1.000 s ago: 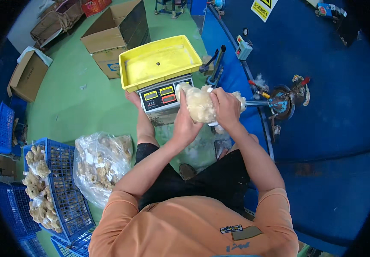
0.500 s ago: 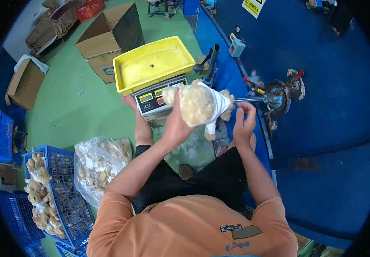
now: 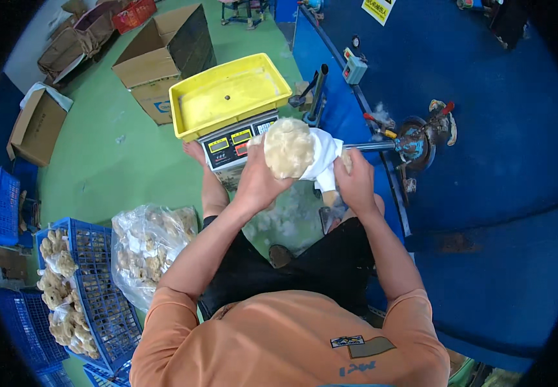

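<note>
A cream plush bear (image 3: 290, 149) in a white shirt is held in front of me, its lower end at the metal tube (image 3: 372, 146) of the blue machine. My left hand (image 3: 258, 179) is closed around the head. My right hand (image 3: 355, 182) grips the bear's lower end beside the tube's tip. One small limb with a white sleeve hangs below the body. Just where the tube meets the bear is hidden by my right hand and the plush.
A yellow tray (image 3: 227, 97) sits on a digital scale (image 3: 230, 149) ahead. At left are a blue crate (image 3: 104, 293) of plush bears and a clear bag (image 3: 153, 251) of more. Cardboard boxes (image 3: 162, 51) stand behind. The blue machine panel (image 3: 492, 161) fills the right side.
My right hand has moved in from beside the tube and closed on the bear's lower end. The bear has shifted slightly left, still in my left hand.
</note>
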The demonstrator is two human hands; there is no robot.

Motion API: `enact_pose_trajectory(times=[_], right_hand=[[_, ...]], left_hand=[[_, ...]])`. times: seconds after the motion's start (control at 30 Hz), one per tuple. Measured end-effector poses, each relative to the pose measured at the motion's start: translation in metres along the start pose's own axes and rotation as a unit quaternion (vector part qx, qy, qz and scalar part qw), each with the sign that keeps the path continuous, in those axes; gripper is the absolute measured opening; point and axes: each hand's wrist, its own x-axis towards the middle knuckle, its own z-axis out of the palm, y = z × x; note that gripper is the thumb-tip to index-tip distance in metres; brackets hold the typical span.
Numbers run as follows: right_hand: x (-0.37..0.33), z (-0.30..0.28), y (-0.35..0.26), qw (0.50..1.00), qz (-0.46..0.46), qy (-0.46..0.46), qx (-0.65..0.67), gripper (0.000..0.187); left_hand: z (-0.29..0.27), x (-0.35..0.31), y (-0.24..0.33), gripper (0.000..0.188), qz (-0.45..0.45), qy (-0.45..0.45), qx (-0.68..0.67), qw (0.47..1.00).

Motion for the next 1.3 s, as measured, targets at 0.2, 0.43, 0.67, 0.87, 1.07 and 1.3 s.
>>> enact_pose_trajectory(times=[0.2,0.43,0.67,0.87,1.07,1.3], right_hand=[[0.027,-0.006,-0.011,0.996,0.008,-0.064,-0.058,0.021],[0.035,0.001,-0.01,0.991,-0.025,-0.054,-0.119,0.031],[0.052,0.036,-0.055,0.96,-0.081,-0.083,-0.254,0.035],[0.067,-0.03,0.035,0.953,0.071,0.021,-0.293,0.037],[0.062,-0.003,0.016,0.954,0.019,0.024,-0.299,0.04],[0.055,0.015,-0.014,0.962,0.031,-0.007,-0.271,0.042]], left_hand=[[-0.008,0.01,0.0,0.096,-0.026,0.066,0.075,0.995],[-0.011,0.001,-0.025,0.091,-0.13,-0.026,0.033,0.991],[0.035,0.006,-0.14,0.071,0.058,-0.004,-0.071,0.996],[0.054,0.023,-0.032,0.05,0.027,0.084,-0.186,0.979],[0.051,0.019,-0.015,0.035,-0.147,0.058,-0.514,0.843],[0.026,0.012,-0.008,0.029,-0.212,0.072,-0.569,0.791]])
